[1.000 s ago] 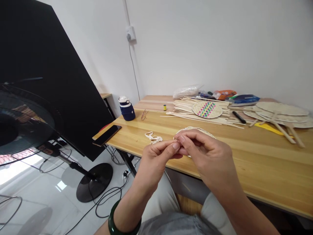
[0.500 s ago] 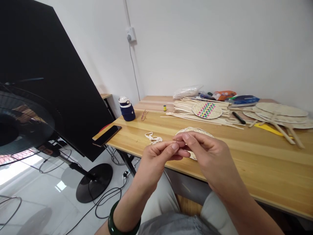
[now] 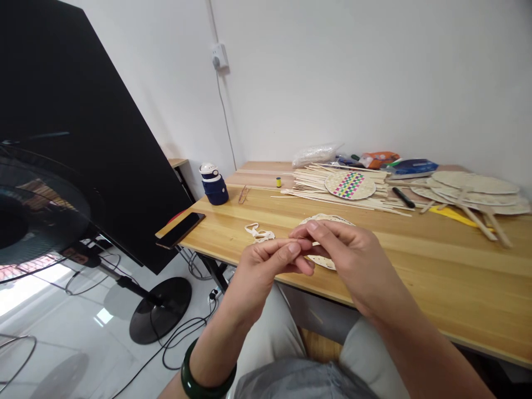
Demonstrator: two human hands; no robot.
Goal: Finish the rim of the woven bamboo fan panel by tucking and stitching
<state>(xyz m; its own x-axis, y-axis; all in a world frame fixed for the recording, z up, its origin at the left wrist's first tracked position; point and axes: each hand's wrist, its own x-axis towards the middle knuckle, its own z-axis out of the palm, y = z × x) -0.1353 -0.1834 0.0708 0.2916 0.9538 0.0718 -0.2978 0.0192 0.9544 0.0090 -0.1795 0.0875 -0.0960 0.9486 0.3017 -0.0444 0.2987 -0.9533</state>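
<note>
Although the thumb of the right hand [image 3: 359,257] has eased slightly away from that of the left hand [image 3: 264,269], fine handling seems under way, both hands' fingers pinched, on what I cannot tell, partly hiding the round woven piece [image 3: 325,262] near the counter's [image 3: 432,271] front edge.

Left hand [image 3: 262,263] and right hand [image 3: 357,257]: ungloved. Left forearm [image 3: 233,327]: one smooth, glossy, dark green bangle [image 3: 188,377], bottom left of centre. Top [image 3: 291,382]: grey, creased, bottom centre. Trousers [image 3: 270,332]: pale, lower centre.
</note>
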